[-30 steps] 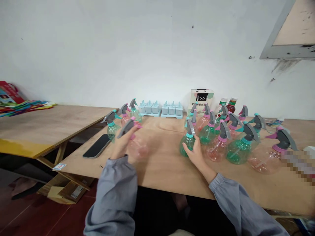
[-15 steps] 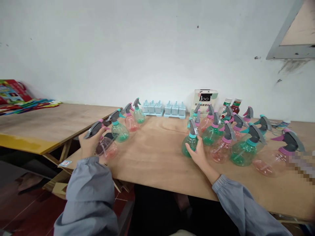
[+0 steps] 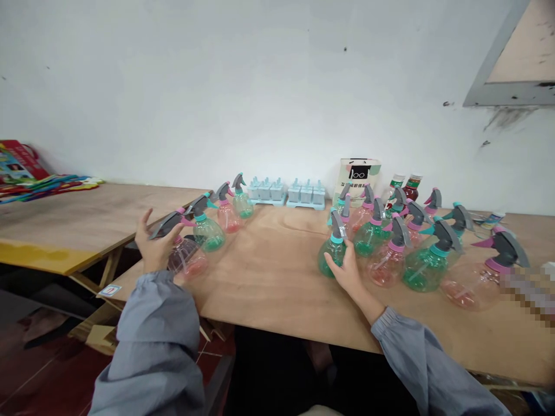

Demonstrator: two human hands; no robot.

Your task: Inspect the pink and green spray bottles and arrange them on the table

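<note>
Spread around a pink bottle's point(image 3: 197, 264) head, the left hand point(image 3: 154, 251) is open; the right point(image 3: 349, 274) cups a green bottle point(image 3: 326, 252), its squeeze unclear. Both stand on the table point(image 3: 269, 277), seemingly light, slick, thin-walled, best held at the neck.

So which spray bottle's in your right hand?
The green spray bottle at the big group's front left corner; only it touches my right hand.
</note>
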